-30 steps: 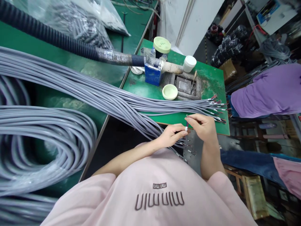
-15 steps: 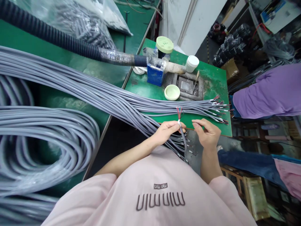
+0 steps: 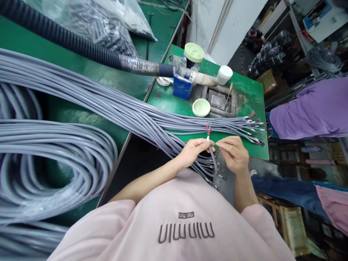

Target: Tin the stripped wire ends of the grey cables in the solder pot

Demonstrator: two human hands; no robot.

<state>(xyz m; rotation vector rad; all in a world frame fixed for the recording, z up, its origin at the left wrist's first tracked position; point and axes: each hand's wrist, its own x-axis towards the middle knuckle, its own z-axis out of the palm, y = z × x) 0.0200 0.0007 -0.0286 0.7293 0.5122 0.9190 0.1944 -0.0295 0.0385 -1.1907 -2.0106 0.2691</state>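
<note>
My left hand [image 3: 196,149] pinches a grey cable [image 3: 212,156] just below its end, thumb and fingers closed around it. Above the fingertips the cable has a white band, and thin wires [image 3: 208,128], mostly red, fan upward from it. Close by on the right, my right hand [image 3: 234,154] has its thumb and fingertips pressed together near the left fingertips. Whatever those right fingers hold, if anything, is too small to make out. Behind the hands, a bundle of grey cables [image 3: 187,123] lies across the green table, its stripped ends at the right.
A solder pot [image 3: 217,99] sits on the green table [image 3: 248,90] under a ribbed hose [image 3: 92,49]. Around it are a pale green dish [image 3: 201,107], a white jar [image 3: 224,75] and a blue box [image 3: 182,87]. Coiled cables [image 3: 103,145] lie left. A person in purple [image 3: 312,108] is at right.
My right hand has moved left, toward the cable end, and its fingers have drawn together. My left hand still holds the cable in nearly the same place. The view has shifted slightly.
</note>
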